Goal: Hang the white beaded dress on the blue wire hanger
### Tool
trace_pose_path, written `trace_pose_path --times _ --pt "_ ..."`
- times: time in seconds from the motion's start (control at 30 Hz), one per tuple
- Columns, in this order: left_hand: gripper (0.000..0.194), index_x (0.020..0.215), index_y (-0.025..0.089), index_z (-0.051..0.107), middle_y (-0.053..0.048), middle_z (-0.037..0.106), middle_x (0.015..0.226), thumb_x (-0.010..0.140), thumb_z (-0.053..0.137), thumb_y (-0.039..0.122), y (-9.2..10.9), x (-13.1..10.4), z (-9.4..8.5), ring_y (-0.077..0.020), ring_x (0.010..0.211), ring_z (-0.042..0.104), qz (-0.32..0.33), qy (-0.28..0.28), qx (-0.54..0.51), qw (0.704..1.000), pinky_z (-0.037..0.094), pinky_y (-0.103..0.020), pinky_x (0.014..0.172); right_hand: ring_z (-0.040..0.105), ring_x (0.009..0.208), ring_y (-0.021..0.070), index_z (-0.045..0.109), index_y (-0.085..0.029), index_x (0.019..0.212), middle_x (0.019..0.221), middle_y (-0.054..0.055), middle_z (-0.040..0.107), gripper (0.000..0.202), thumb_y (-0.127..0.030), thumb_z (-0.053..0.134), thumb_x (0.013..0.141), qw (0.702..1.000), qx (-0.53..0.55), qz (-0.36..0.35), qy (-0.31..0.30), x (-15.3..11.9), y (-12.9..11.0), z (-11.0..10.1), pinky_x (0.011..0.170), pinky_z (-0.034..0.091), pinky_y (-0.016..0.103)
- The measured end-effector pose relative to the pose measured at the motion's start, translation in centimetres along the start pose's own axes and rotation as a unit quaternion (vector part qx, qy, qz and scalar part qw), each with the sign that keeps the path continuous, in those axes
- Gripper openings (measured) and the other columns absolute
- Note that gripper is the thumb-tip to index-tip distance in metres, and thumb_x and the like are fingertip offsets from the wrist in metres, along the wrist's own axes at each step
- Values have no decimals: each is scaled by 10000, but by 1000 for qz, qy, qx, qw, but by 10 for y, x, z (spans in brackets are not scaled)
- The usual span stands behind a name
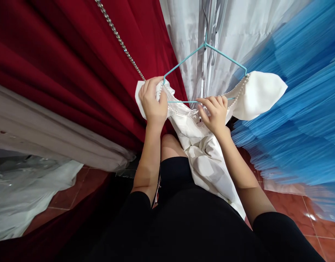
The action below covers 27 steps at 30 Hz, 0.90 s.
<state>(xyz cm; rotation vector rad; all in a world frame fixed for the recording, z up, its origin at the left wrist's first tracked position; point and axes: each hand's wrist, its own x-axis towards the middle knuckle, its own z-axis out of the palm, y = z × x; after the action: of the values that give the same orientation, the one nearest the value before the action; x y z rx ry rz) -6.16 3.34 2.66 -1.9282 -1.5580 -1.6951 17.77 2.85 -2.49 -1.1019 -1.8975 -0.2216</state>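
A white dress [207, 165] with pearl beading along its neckline hangs from a thin turquoise wire hanger [226, 57]. My left hand [154, 100] is closed on the dress's left shoulder, at that end of the hanger. Its fingertips wrap over the fabric and are partly hidden. My right hand [216, 113] is at the neckline, fingers curled over the beaded edge beside the hanger's lower bar. What lies under its palm is hidden. The right sleeve [263, 95] spreads out beyond the hanger's other end, and the skirt trails down against my leg.
Red fabric [145, 40] with a rhinestone strip [121, 43] hangs on the left, beside a pale garment [60, 127]. Blue tulle [301, 120] fills the right. White cloth [181, 47] and a metal pole [211, 54] stand ahead. Red tiles [328, 227] cover the floor.
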Motion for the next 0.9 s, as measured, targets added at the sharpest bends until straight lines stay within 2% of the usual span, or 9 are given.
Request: trace_pose_path --times 0.13,0.3,0.4,0.47,0.57,0.63,0.7,0.8,0.9 --pt "279 1058 182 765 -47 793 1046 1081 498 261 -9 8 -4 -223 1045 755 -29 25 -78 996 595 -402 993 593 931 222 782 -260 1091 897 38 704 421 -458 420 1176 1000 10 10 8 5 6 0 1037 419 437" --pt "350 1034 234 633 -52 699 1031 1160 352 402 -36 8 -28 -268 1145 730 -77 170 -71 980 527 -527 995 581 917 224 758 -242 1019 860 42 678 461 -491 405 1177 999 24 25 1 8 1 0 1037 413 427" --pt "266 1090 259 555 -47 665 1082 1131 310 353 -48 -9 -42 -303 1217 685 -88 239 -2 967 492 -591 993 591 914 230 764 -247 1019 863 45 697 453 -492 416 1174 999 39 32 -2 7 -7 -3 1029 420 434" --pt "145 1067 257 521 -50 634 1068 1075 384 304 -42 -29 -45 -303 1179 671 -77 250 -1 965 492 -601 989 603 915 231 773 -255 1034 868 43 711 445 -502 429 1170 998 55 33 -6 6 -13 -6 1026 431 439" --pt "38 974 254 505 -45 572 974 954 535 267 -14 -62 -41 -250 979 657 -44 257 -39 965 548 -533 930 614 923 232 782 -264 1058 896 44 732 452 -525 430 1167 996 71 45 -16 5 -17 -11 1034 444 452" --pt "51 939 257 526 -41 558 929 936 577 261 10 -78 -34 -233 892 636 -7 233 -64 970 574 -478 868 615 925 235 787 -266 1057 900 49 733 475 -542 416 1165 996 72 53 -13 5 -18 -11 1040 449 460" --pt "37 936 265 575 -44 588 916 963 599 263 32 -85 -26 -240 876 638 36 177 -82 980 575 -455 842 616 927 238 793 -267 1057 895 53 732 486 -547 411 1164 996 69 56 -6 6 -17 -10 1044 454 465" --pt "38 981 280 655 -61 681 989 993 621 269 51 -75 -15 -285 1006 660 60 65 -72 994 548 -503 982 625 938 240 792 -270 1063 928 52 757 456 -523 427 1164 996 66 54 -6 6 -17 -8 1046 456 467" --pt "153 1109 279 703 -78 753 1158 978 631 246 55 -57 -5 -328 1187 647 36 -40 -31 998 454 -543 1144 637 954 240 783 -264 1088 983 51 785 404 -485 454 1162 997 61 48 -13 5 -17 -9 1038 457 463"
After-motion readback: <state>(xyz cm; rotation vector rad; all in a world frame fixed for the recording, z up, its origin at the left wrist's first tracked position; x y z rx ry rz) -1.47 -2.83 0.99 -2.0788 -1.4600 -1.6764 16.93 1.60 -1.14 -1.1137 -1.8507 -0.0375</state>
